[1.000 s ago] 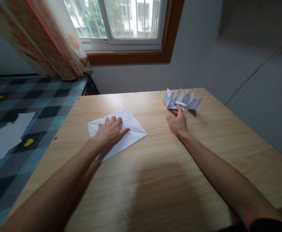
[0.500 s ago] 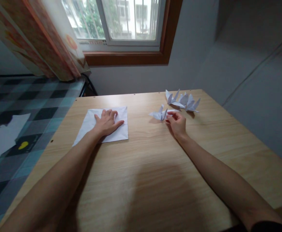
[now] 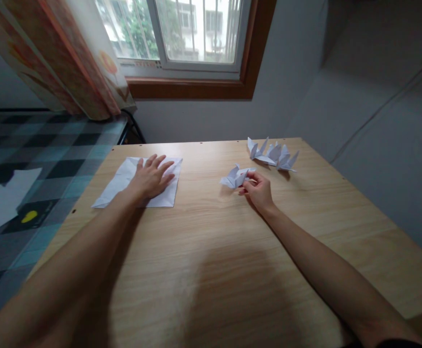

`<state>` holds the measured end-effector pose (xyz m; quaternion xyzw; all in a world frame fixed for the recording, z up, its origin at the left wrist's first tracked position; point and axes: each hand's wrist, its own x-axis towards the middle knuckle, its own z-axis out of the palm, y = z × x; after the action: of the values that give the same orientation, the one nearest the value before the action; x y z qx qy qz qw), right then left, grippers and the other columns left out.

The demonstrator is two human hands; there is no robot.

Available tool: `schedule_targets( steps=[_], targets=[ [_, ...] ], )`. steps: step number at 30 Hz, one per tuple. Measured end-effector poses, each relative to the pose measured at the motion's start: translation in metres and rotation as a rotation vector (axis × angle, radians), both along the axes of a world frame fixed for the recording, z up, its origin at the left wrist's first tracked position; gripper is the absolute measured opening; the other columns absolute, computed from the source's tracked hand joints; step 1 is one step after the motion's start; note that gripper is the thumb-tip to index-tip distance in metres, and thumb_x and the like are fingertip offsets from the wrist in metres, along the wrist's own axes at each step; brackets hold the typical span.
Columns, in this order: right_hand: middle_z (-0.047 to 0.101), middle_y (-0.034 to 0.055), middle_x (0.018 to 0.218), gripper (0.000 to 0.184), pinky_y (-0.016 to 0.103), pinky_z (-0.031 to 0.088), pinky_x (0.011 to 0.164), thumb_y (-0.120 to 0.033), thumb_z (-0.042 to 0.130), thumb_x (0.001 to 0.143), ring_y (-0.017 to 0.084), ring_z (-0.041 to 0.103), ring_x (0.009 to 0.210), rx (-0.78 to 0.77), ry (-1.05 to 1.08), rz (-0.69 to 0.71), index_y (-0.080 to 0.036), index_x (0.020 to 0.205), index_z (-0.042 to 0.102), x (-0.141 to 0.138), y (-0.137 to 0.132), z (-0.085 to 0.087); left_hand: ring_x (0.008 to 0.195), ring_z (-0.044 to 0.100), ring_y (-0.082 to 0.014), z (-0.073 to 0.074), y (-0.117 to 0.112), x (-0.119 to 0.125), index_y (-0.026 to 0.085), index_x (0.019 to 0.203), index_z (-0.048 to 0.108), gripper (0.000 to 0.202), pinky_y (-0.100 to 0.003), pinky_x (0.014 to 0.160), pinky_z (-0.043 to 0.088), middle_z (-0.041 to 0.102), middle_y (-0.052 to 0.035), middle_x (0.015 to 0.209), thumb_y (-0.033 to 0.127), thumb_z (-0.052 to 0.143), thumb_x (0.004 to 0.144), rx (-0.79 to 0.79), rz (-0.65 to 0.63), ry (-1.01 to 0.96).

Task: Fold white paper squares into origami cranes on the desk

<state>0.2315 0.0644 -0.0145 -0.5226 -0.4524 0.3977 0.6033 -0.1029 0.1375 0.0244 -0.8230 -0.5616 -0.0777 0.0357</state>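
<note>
Home bedroom: bed point(image 3: 33, 154), curtained window point(image 3: 182, 34)

Soft daylight enters through the window point(image 3: 192, 31) at the top, where the outdoor view is nearly blown out. The room is fairly dim. A broad, soft shadow lies on the wooden table point(image 3: 232, 270) near the bottom edge. Wide-angle distortion stretches the forearms and bends the walls at the edges. Focus is slightly soft throughout.

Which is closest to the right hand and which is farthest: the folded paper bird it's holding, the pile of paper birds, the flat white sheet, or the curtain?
1. Paper bird: pinched in the right hand, just to its left.
2. Pile of paper birds: behind the hand, toward the table's far right edge.
3. Flat white sheet: across the table, under the left hand.
4. Curtain: far left, by the window.
</note>
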Motion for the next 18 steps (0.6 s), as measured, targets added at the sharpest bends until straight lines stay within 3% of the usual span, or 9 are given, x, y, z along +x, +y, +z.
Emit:
schedule_targets(
  steps=[2,4,6,9,13,18],
  targets=[
    [0.069,-0.002,0.069,0.027,0.025,0.057,0.047,-0.031,0.065,0.065,0.013,0.066,0.051,0.0,-0.002,-0.004,-0.017,0.088,0.065,-0.003,0.0,0.002,0.141,0.04,-0.0328,-0.001,-0.018,0.03,0.021,0.133,0.056,0.043,-0.054,0.116,0.028,0.046,-0.0143,0.152,0.035,0.05,0.093,0.076,-0.07,-0.217],
    [0.069,-0.0022,0.068,0.027,0.025,0.056,0.047,-0.031,0.065,0.064,0.013,0.065,0.05,0.005,0.009,-0.007,-0.018,0.087,0.065,-0.007,-0.002,0.004,0.131,0.05,-0.0288,-0.003,-0.043,0.068,0.02,0.124,0.058,0.039,-0.048,0.111,0.038,0.055,-0.0132,0.141,0.031,0.059,0.086,0.057,-0.14,-0.448],
    [0.069,-0.0021,0.069,0.027,0.025,0.055,0.047,-0.031,0.065,0.064,0.013,0.065,0.051,0.012,0.026,0.011,-0.018,0.087,0.065,-0.012,-0.005,0.006,0.114,0.06,-0.0256,-0.006,-0.069,0.105,0.018,0.113,0.058,0.035,-0.042,0.098,0.048,0.063,-0.012,0.124,0.028,0.066,0.08,-0.03,-0.142,-0.652],
    [0.069,-0.0018,0.071,0.024,0.025,0.054,0.049,-0.031,0.065,0.066,0.014,0.064,0.053,0.024,0.039,0.073,-0.019,0.086,0.065,-0.022,-0.014,0.006,0.092,0.063,-0.023,-0.01,-0.099,0.14,0.02,0.095,0.059,0.028,-0.037,0.082,0.051,0.065,-0.0064,0.098,0.029,0.073,0.072,-0.173,-0.162,-0.77],
    [0.067,-0.0016,0.074,0.016,0.027,0.055,0.058,-0.027,0.061,0.07,0.015,0.064,0.061,0.082,-0.008,0.179,-0.02,0.084,0.064,-0.033,-0.026,0.006,0.077,0.058,-0.0177,-0.016,-0.108,0.147,0.022,0.078,0.049,0.026,-0.03,0.067,0.047,0.06,-0.0007,0.082,0.033,0.073,0.073,-0.169,-0.094,-0.897],
    [0.064,-0.0017,0.081,0.015,0.028,0.055,0.067,-0.021,0.059,0.074,0.016,0.065,0.074,0.227,-0.043,0.216,-0.023,0.088,0.058,-0.039,-0.036,0.005,0.066,0.052,-0.0134,-0.019,-0.107,0.137,0.022,0.079,0.047,0.034,-0.026,0.061,0.041,0.057,0.0039,0.072,0.034,0.077,0.07,-0.295,-0.118,-1.039]
  ],
)
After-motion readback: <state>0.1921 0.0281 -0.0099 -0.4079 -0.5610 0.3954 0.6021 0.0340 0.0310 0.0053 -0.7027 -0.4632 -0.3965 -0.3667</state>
